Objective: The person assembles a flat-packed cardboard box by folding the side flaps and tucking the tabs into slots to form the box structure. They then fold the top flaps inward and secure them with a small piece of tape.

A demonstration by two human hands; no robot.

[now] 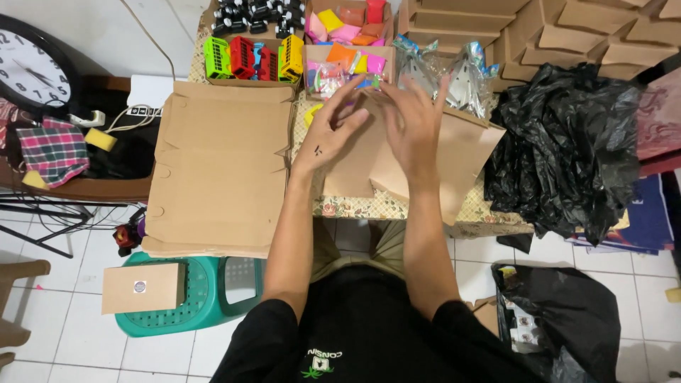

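A flat cardboard blank (397,167) is seen lying on the tabletop (489,213), at the centre of the view, with its right flap angled up. Both hands are laid on it. The left hand (330,135) is placed on the blank's upper left part, its fingers (347,96) spread and stretched toward 1 o'clock. The right hand (415,128) is set just beside it, at 3 o'clock from the left hand, with fingers loosely spread and pointing to 12 o'clock; nothing is pinched by either hand.

At 9 o'clock from the hands a stack of blanks (220,170) is seen, overhanging the tabletop edge. At 12 o'clock a box of coloured packets (347,42) is found, and at 11 o'clock a box of toy buses (252,58). Shiny bags (447,71) are seen at 1 o'clock, folded boxes (567,32) at 2 o'clock, and a black plastic bag (567,149) at 3 o'clock. At 7 o'clock a green stool (206,291) is seen on the floor, with a closed small box (142,287) resting on it. A wall clock (32,67) is visible at 10 o'clock, leaning at the far left.
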